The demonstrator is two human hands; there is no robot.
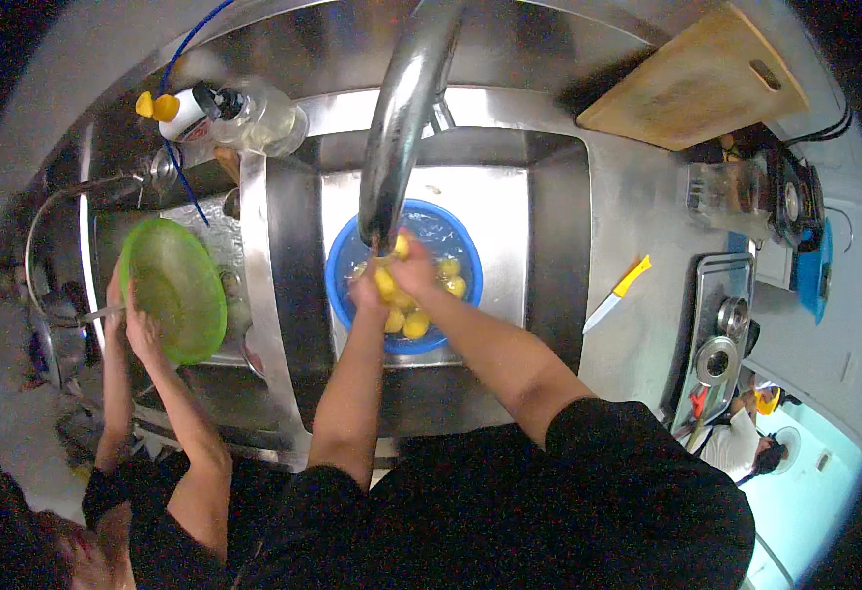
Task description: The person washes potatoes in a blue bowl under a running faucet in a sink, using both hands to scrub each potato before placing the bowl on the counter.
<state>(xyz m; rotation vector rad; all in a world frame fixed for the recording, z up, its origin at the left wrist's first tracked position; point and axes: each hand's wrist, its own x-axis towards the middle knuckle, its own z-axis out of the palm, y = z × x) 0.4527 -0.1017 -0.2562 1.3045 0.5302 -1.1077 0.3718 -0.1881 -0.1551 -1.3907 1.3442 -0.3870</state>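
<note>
A blue plastic basin (pixel 333 258) stands in the sink under a large metal faucet (pixel 394 125). Water and several yellow potatoes (pixel 416 324), which look peeled, fill part of it. My right hand (pixel 415 269) grips one potato (pixel 401 245) right by the faucet's mouth. Close beside it, my left hand (pixel 367 289) is closed around another potato (pixel 384 282). Both hands are somewhat blurred, and the faucet's end hides part of the fingers.
To the left, another person's hands (pixel 140 324) hold a green plastic basin (pixel 213 295) over a second sink. A yellow-handled knife (pixel 619 293) lies on the right counter. Farther off are a wooden cutting board (pixel 696 81), a blender jar (pixel 726 188), a metal tray (pixel 726 276) and bottles (pixel 265 122).
</note>
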